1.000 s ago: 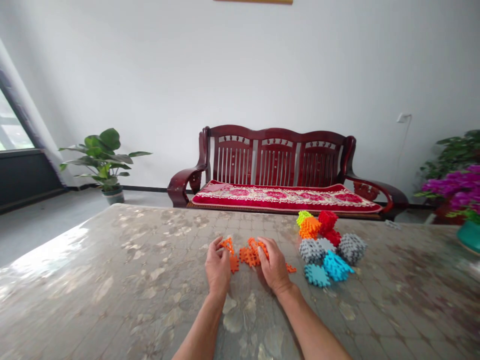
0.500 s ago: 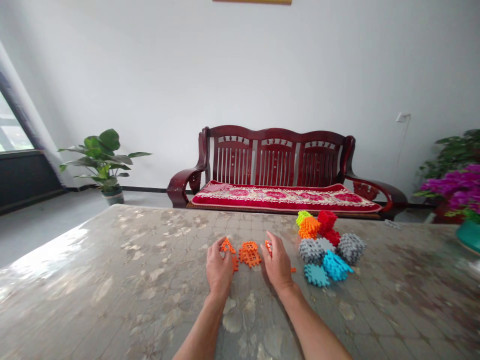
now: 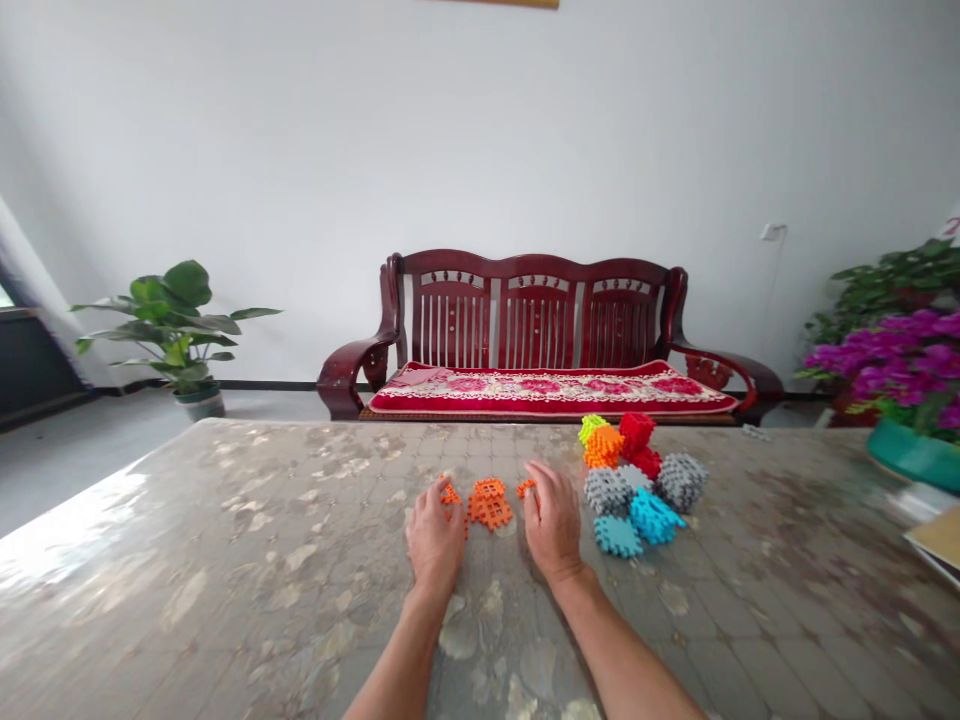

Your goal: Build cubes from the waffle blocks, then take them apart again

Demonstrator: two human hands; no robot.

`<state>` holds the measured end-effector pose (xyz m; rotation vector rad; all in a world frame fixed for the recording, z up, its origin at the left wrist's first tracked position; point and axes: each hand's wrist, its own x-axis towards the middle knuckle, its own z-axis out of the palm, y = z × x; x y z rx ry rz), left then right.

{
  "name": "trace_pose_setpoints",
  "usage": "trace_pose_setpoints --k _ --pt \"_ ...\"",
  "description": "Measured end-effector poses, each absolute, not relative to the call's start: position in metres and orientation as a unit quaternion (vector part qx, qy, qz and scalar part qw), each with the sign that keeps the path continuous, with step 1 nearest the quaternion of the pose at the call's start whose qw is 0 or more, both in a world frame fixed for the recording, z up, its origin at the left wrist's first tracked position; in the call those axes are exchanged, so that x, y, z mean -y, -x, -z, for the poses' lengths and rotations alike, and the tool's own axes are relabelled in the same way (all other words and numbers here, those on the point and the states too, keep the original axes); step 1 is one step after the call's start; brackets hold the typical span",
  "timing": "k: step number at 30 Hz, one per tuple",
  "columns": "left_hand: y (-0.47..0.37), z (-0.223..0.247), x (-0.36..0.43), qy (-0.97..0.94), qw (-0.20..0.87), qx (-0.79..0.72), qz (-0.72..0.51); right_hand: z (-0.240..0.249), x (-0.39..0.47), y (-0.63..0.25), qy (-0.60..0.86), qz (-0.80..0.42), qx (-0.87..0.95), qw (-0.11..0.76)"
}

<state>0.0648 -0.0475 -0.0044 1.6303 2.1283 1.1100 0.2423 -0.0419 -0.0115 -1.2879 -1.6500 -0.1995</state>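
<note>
Several orange toothed interlocking building tiles lie on the table in front of me. My left hand is curled over orange tiles at the left, its fingers bent round them and partly hiding them. Between my hands sit a small and a larger orange tile, touched by neither hand. My right hand is bent over another orange tile, which sticks out to the left of the thumb and index finger. Most of that tile is hidden by the hand.
Right of my right hand are blue tiles, grey tile stacks, an orange stack, red pieces and a lime-green one. A teal flower pot stands on the table's right side. Beyond the table is a wooden bench.
The view has turned slightly right. My right hand has shifted a little right relative to the tiles, and an orange bit formerly visible beside its wrist is now hidden. The middle tiles stay put.
</note>
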Motion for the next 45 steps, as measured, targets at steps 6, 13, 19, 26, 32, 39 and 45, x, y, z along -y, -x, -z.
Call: trace_pose_setpoints --k 6,13,19,26,32,39,45 --pt "-0.065 0.002 0.049 -0.574 0.097 -0.741 -0.334 0.009 0.051 -0.24 0.551 0.102 0.672 0.484" --pt "-0.064 0.004 0.048 -0.578 0.097 -0.741 -0.329 -0.012 0.074 -0.268 0.628 0.154 0.682 0.341" --pt "-0.064 0.005 0.047 -0.572 0.104 -0.742 -0.335 -0.011 0.103 -0.312 0.679 0.223 0.655 0.247" --pt "-0.064 0.002 0.048 -0.566 0.115 -0.743 -0.338 0.015 0.102 -0.318 0.71 0.209 0.642 0.199" --pt "-0.063 0.004 0.046 -0.573 0.119 -0.738 -0.335 0.014 0.098 -0.315 0.715 0.195 0.642 0.198" --pt "-0.064 0.0 0.048 -0.572 0.13 -0.736 -0.338 0.015 0.1 -0.306 0.677 0.165 0.673 0.248" --pt "-0.063 0.003 0.046 -0.571 0.135 -0.731 -0.348 0.011 0.098 -0.292 0.633 0.064 0.701 0.321"
